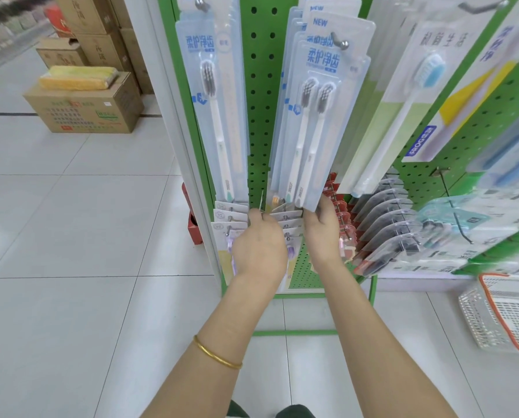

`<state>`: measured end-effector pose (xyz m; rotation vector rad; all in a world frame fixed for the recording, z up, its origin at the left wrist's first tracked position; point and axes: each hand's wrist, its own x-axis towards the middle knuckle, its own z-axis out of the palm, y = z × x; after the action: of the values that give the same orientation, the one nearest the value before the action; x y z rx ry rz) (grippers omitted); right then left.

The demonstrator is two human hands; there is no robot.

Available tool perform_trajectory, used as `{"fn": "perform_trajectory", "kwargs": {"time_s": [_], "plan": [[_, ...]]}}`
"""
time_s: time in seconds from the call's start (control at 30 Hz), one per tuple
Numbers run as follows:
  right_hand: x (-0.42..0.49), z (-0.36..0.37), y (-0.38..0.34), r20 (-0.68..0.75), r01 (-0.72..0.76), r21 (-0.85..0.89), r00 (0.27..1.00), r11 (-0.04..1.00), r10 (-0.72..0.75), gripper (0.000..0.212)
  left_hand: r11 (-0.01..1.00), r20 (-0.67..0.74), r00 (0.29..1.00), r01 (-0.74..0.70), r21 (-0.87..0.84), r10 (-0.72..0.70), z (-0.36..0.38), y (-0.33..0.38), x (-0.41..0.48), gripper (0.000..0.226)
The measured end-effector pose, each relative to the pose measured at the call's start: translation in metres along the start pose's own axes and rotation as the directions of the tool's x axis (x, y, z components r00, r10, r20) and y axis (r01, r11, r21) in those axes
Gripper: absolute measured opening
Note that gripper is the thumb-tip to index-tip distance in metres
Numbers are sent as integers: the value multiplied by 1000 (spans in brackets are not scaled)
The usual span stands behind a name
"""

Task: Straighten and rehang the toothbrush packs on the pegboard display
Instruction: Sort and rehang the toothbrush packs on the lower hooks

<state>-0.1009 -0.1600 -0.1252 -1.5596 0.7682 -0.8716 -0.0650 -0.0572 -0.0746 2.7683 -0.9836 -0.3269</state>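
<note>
Head view: your left hand point(259, 245) curls at the small lower packs point(231, 218), though you cannot tell what it holds. Your right hand point(320, 233) grips the bottom of the toothbrush packs point(315, 122), which hang fanned and crooked on their peg point(341, 43) against the pegboard point(262, 101). Straightening looks barely begun.

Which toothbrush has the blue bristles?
The single toothbrush hanging right of the twin pack; the twin pack and the far-left pack show grey bristles.

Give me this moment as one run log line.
step: straightening | left hand: pinches packs at bottom | right hand: grips their bottom corner | packs: hanging on hook, fanned
</note>
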Motion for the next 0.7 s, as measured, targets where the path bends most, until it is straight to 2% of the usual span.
{"fn": "perform_trajectory", "kwargs": {"time_s": [0.17, 0.47, 0.57, 0.7], "plan": [[-18, -9, 9, -53, -9, -57, 999, 998, 6, 39, 999, -25, 999, 31, -13, -31, 6, 1, -21, 38], [-68, -34, 20, -103, -75, -35, 992, 997, 71, 27, 996, -89, 995, 26, -80, -33, 28, -12, -59, 34], [-84, -40, 29, -84, -108, -44, 991, 993, 104, 26, 977, -219, 974, 14, -213, -61, 33, -21, -67, 29], [-102, -45, 32, 16, -141, -41, 990, 989, 142, 24, 852, -433, 886, -93, -516, -166, 35, -28, -73, 24]]}}
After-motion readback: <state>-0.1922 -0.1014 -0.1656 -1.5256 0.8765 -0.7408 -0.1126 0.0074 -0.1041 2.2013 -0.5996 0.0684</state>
